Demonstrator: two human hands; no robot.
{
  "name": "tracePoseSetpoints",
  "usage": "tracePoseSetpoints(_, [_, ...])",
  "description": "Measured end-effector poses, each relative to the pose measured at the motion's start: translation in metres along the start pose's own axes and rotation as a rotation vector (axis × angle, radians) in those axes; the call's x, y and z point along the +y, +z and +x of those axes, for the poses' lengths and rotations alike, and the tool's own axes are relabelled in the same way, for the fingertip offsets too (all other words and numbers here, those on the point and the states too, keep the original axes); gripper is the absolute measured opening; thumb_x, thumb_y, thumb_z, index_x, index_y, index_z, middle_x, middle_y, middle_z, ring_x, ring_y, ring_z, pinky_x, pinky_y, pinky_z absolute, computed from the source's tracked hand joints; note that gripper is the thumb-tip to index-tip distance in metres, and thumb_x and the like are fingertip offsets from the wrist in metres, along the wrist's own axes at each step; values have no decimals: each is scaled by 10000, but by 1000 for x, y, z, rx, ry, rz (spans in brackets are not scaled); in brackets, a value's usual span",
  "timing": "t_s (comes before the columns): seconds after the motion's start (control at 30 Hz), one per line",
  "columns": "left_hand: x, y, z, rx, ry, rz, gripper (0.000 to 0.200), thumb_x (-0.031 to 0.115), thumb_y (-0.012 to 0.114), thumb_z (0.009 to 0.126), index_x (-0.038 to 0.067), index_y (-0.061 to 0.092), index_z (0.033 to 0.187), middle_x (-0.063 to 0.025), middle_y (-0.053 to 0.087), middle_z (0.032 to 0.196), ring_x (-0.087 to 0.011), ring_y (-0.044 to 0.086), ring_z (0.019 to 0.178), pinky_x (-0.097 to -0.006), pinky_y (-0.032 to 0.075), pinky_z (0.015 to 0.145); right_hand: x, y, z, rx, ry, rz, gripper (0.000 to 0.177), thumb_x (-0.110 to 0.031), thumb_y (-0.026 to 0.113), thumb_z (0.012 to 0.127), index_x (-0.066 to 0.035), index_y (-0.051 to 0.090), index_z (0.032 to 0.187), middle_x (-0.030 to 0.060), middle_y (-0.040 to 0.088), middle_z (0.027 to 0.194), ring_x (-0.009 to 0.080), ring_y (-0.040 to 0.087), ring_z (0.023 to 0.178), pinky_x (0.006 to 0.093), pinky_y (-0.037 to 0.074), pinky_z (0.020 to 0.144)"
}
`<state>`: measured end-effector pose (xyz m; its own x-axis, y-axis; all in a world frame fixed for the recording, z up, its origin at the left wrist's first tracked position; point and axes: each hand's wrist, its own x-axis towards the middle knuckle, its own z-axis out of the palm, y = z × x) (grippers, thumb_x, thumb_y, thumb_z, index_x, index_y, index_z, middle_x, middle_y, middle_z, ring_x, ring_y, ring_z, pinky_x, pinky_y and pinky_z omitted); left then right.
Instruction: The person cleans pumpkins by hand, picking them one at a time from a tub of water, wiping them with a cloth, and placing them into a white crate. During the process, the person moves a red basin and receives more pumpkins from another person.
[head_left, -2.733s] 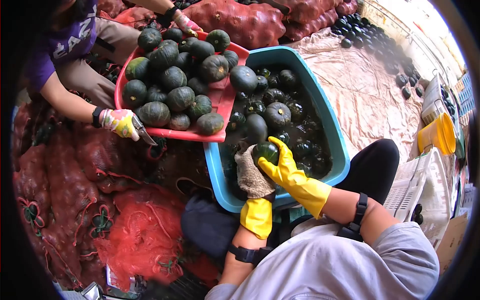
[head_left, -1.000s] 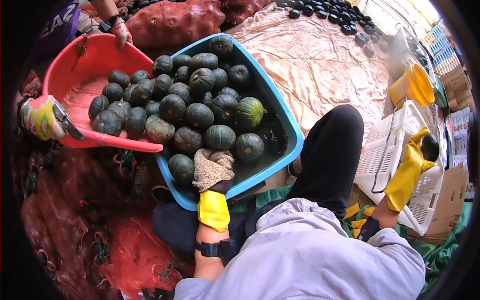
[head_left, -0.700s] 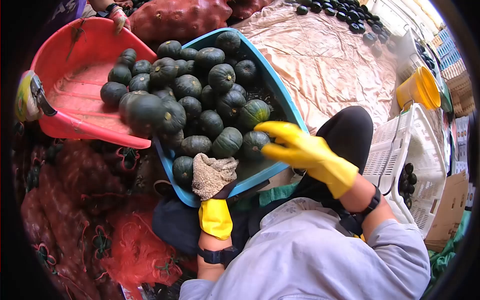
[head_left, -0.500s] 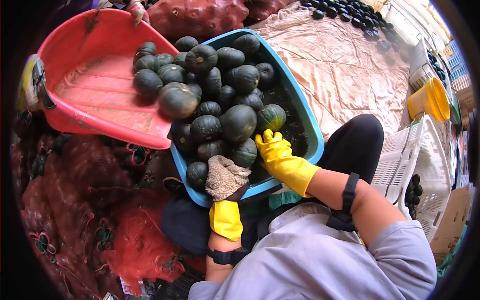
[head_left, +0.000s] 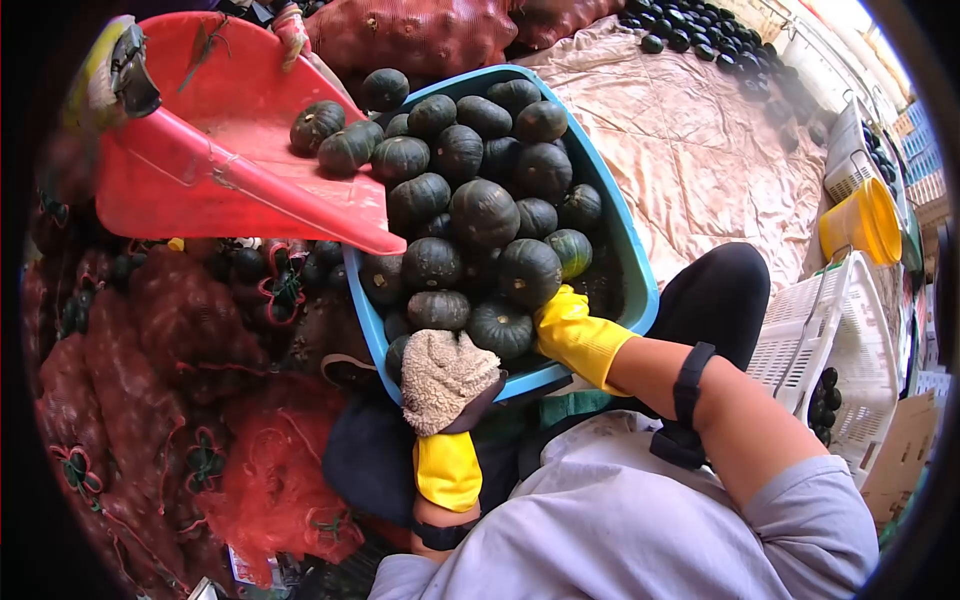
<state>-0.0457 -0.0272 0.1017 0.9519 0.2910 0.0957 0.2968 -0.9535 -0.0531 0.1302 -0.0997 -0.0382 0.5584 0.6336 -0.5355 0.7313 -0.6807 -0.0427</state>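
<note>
A blue tub [head_left: 618, 205] stands before me, heaped with dark green squashes [head_left: 484, 213]. Above its left rim tilts a red scoop-shaped container [head_left: 270, 200], with a few squashes near its lip. Gloved in yellow, my right hand [head_left: 572, 330] is among the squashes at the tub's near right side; its fingertips are partly hidden beside a squash [head_left: 530, 272]. My left hand [head_left: 447, 385] is at the near left rim, covered by a beige fleecy cloth or mitt, and its fingers do not show.
Another person's gloved hands hold the red container, one at its handle [head_left: 130, 75], one at its far edge [head_left: 291, 35]. Red net sacks [head_left: 150, 340] lie left. A beige sheet [head_left: 690, 150], white crates [head_left: 800, 330] and a yellow bucket [head_left: 862, 222] are at right.
The red container has tipped further, its near handle rising, and more squashes have slid from it into the tub. My right hand has moved slightly down and right.
</note>
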Motion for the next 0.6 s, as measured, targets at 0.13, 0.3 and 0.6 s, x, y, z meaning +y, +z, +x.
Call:
tracePoseSetpoints(0.13, [4,-17,-10,36,-21,-4,274,391,770,713,138,803,812,-134,722,891,-349,675,908,-538,510,824,26,-59,-35,-142,-360,-56,640,-378,877,761,-223,716,1360,137,752,1289,361,719,1217,397,586,1017])
tracePoseSetpoints(0.3, [6,-12,-10,-2,-99,10,281,348,765,712,134,775,894,-122,711,934,-348,665,926,-533,517,836,10,5,-8,-17,-117,-113,731,-371,888,761,-229,651,1438,154,648,1469,358,640,1337,455,542,1092])
tracePoseSetpoints(0.6, [16,-13,-1,326,-518,-1598,478,-27,743,793,40,493,1194,-165,699,1036,-263,720,941,-403,621,822,68,-50,-61,223,-372,894,863,-394,934,788,-105,547,1502,187,711,1302,318,693,1218,408,541,1070])
